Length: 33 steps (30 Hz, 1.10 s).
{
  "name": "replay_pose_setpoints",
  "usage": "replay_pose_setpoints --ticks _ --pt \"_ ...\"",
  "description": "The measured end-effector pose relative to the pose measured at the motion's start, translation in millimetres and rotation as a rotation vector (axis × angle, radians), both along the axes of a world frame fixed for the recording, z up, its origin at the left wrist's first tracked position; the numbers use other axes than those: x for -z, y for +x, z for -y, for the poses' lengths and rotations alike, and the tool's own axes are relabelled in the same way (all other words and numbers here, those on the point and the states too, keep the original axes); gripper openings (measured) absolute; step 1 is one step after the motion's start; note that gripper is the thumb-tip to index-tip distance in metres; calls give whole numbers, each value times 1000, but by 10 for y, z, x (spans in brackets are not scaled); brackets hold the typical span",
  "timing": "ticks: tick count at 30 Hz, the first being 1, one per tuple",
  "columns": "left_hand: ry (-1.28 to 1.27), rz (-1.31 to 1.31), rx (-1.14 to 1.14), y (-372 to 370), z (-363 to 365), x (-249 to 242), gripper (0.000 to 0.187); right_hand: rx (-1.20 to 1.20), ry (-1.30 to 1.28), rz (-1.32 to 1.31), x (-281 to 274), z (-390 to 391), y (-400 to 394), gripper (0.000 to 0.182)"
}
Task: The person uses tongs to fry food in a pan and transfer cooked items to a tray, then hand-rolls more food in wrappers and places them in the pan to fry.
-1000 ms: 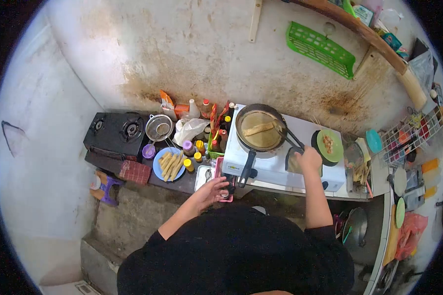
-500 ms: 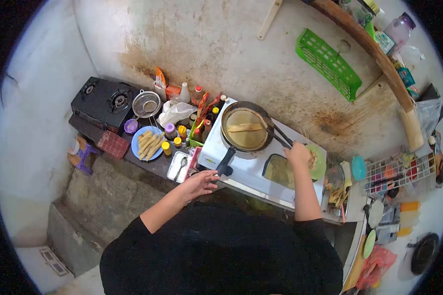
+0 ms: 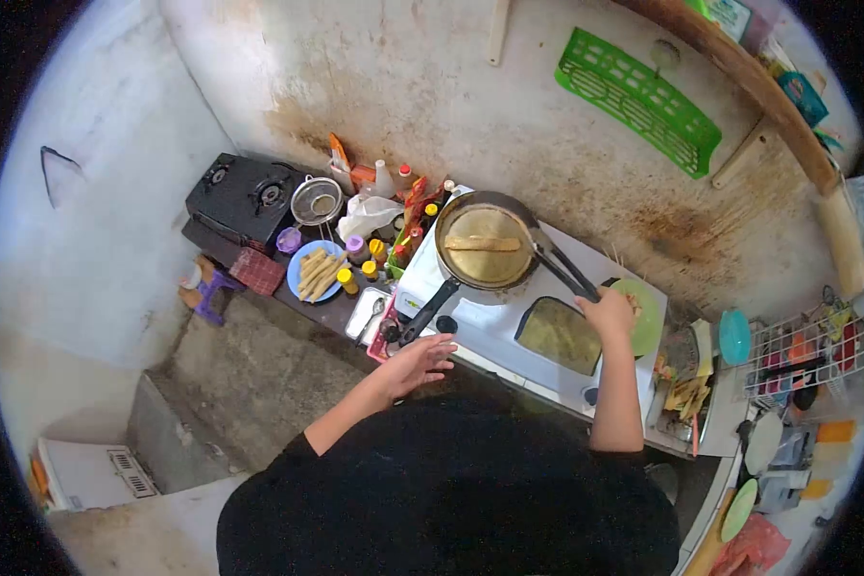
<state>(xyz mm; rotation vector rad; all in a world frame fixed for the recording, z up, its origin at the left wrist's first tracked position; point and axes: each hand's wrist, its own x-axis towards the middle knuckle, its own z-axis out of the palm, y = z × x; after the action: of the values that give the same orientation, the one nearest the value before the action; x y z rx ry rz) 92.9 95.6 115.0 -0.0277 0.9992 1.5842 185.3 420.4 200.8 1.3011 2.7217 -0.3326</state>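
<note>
A frying pan (image 3: 448,257) sits on the white stove (image 3: 490,326), its black handle (image 3: 430,312) pointing toward the front left. Inside it lies one light-brown roll (image 3: 483,244). Over the stove's right side, my right hand (image 3: 609,317) grips black tongs (image 3: 568,272) whose tips reach the pan's right rim. My left hand (image 3: 419,365) hovers in front of the stove with its fingers stretched out, holding nothing, just below a black stove knob (image 3: 446,324) and the pan handle. Beside my right hand, a green plate (image 3: 649,322) is partly hidden behind it.
Left of the stove stand a blue plate (image 3: 332,296) of rolls, a white tray (image 3: 353,324) with a spoon (image 3: 371,319), and several yellow-capped jars (image 3: 348,280). A strainer (image 3: 317,200) and black stove (image 3: 230,226) are farther left. A wire rack (image 3: 802,355) stands at right.
My left hand has come away from the pan handle, which now points farther left. The tongs stay at the pan's right rim in my right hand. The whole view has shifted.
</note>
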Motion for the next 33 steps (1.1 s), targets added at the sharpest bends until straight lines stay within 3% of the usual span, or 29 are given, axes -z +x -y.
replay_pose_setpoints --ticks 6,12,18,26,33 --pt "-58 -16 -143 129 111 -103 36 31 -19 -150 133 38 53 45" --pt "-73 -17 -229 218 365 -79 39 32 -18 -33 93 173 85 43" --pt "-108 -19 -213 171 482 -84 40 -177 287 -71 242 449 130 51" --pt "-24 -34 -95 -100 421 -49 40 -443 654 -134 582 602 -150 26" --pt "-7 -45 63 -271 397 -55 38 -479 967 -132 724 866 -526 26"
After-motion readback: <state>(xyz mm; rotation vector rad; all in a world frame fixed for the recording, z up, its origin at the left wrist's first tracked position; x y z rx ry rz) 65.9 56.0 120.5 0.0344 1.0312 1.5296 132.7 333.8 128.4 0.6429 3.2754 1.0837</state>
